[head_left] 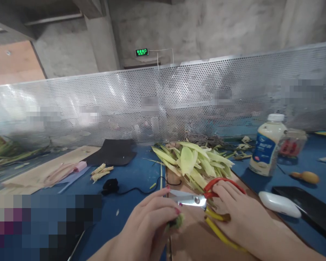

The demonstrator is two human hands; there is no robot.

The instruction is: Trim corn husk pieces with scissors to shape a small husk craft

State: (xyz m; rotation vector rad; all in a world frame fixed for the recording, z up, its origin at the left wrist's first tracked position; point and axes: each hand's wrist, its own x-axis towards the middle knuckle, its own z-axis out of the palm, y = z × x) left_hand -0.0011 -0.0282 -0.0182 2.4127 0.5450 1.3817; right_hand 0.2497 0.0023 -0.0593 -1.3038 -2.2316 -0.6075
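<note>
My right hand (pixel 230 210) grips a pair of scissors (pixel 191 200) with red and yellow handles. The blades are parted and point left, toward my left hand (pixel 152 221). Between the closed fingers of that hand is a small green, fuzzy-looking bundle (pixel 178 221), mostly hidden by the fingers; its exact kind does not show. Both hands are above a brown board (pixel 190 239). Just beyond them lies a heap of pale green husk leaves (pixel 192 159). A black thread (pixel 137 189) runs from a dark wound clump (pixel 110 186) on the left.
On the right stand a milky bottle (pixel 266 145) and a clear box with red contents (pixel 292 145). Nearby lie a small gourd (pixel 305 177), a white case (pixel 279 204) and a black flat object (pixel 309 210). Black sheet (pixel 111 152) lies left; a perforated metal panel (pixel 119 105) rises behind.
</note>
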